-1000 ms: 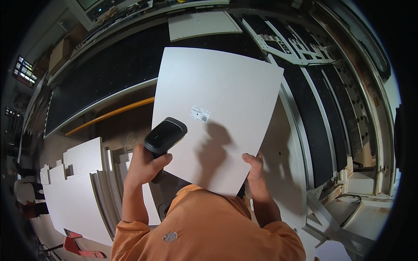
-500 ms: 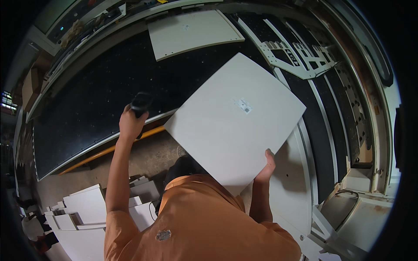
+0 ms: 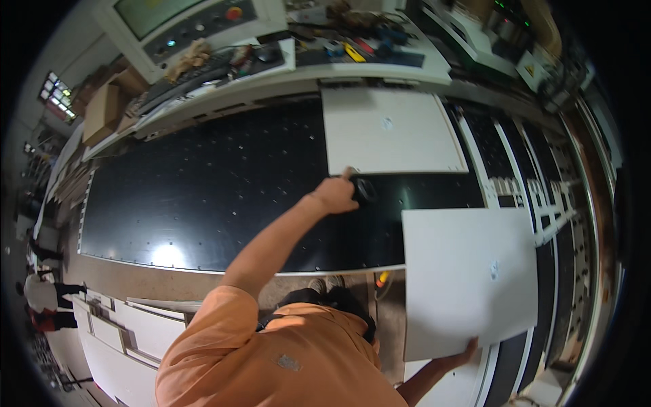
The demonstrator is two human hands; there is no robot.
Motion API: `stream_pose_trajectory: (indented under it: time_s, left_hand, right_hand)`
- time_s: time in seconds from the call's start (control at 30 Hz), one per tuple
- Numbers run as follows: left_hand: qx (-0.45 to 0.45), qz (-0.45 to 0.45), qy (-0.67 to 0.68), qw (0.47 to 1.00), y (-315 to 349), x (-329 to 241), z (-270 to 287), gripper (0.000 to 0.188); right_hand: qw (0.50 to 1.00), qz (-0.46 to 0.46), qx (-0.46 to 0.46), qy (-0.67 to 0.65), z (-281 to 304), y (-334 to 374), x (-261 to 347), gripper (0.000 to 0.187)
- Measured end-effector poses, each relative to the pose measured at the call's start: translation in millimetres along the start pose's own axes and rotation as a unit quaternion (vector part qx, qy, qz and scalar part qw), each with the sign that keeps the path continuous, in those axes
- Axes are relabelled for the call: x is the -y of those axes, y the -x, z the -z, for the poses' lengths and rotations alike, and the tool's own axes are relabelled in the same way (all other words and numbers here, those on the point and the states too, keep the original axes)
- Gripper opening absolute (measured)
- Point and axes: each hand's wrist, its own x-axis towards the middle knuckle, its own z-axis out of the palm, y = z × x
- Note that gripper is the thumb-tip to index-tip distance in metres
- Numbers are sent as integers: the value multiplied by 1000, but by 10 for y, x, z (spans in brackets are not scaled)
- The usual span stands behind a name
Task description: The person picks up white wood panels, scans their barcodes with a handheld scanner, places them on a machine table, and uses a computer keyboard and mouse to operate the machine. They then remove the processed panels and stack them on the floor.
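Note:
My left hand is stretched forward over the black table, closed around a black handheld scanner. Just beyond it lies a white panel with a small label, flat on the table. To the right, my right hand grips the near edge of a second white panel. That panel also bears a small label and is held up at the table's right end, over slatted rails. Most of the right-hand fingers are hidden beneath it.
The black table spans the front. Behind it are a control console with a red knob and a shelf with scattered tools. White panels are stacked at lower left, near people. Machine rails run along the right.
The view has swung left and up. My left hand has carried the scanner forward and right, close to the lying panel. The panel in my right hand has turned and now sits farther right.

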Motion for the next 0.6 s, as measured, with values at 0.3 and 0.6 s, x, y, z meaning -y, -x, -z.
stream_pose_trajectory:
  time_s: [0.3,0.6]
  left_hand:
    - [43,44,65,996,387,2,-44,46]
    - [58,192,107,974,1986,263,25,44]
  right_hand:
    - [972,154,73,160,-794,-591,-113,54]
    - [883,314,221,270,-1569,-652,-525,45]
